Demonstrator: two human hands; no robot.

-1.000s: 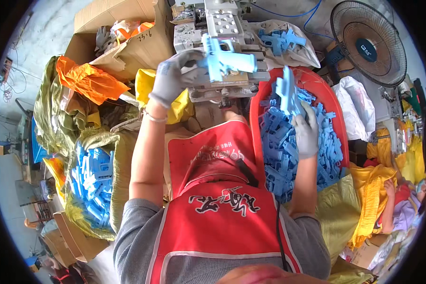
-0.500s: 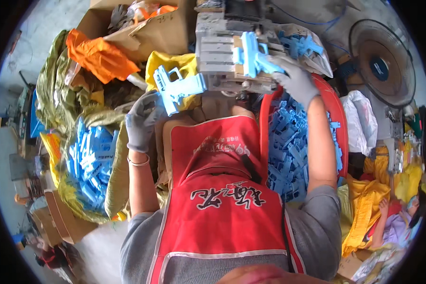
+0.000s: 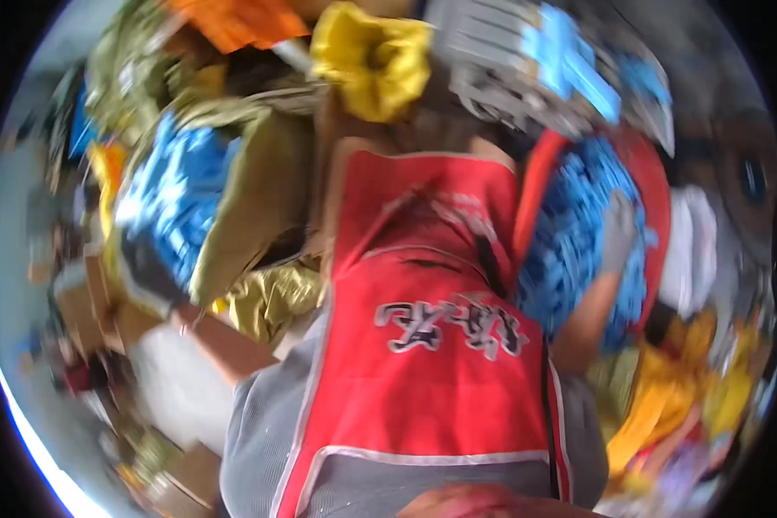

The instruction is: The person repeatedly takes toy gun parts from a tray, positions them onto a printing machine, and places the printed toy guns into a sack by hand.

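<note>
Here, in a frame smeared by motion blur, a person in a red apron (image 3: 432, 345) over a grey shirt worked among heaps of plastic parts. The right hand (image 3: 617, 231), in a grey glove, lay palm-down on a pile of blue plastic pieces (image 3: 561, 250) filling a red basket (image 3: 656, 198). The blur was too heavy to tell whether the fingers were spread over the pieces or closed around one; the hand was plainly touching the pile. The bare right forearm ran from the hand down toward the apron.

The left hand could not be made out in the blur, and its state cannot be told.

Just above the right hand, beyond the basket's far rim, stood a grey machine (image 3: 501, 60) with a light blue part (image 3: 570, 56) on it. To the left of that machine, well away from the right hand, a crumpled yellow bag (image 3: 371, 60) sat above the apron's top edge. Farther left, across the person's body from the right hand, an olive sack (image 3: 250, 207) held another heap of blue pieces (image 3: 168, 203). Below and to the right of the right hand lay yellow bags (image 3: 665, 388), and a white bag (image 3: 695, 250) sat just beside the basket's outer wall.
</note>
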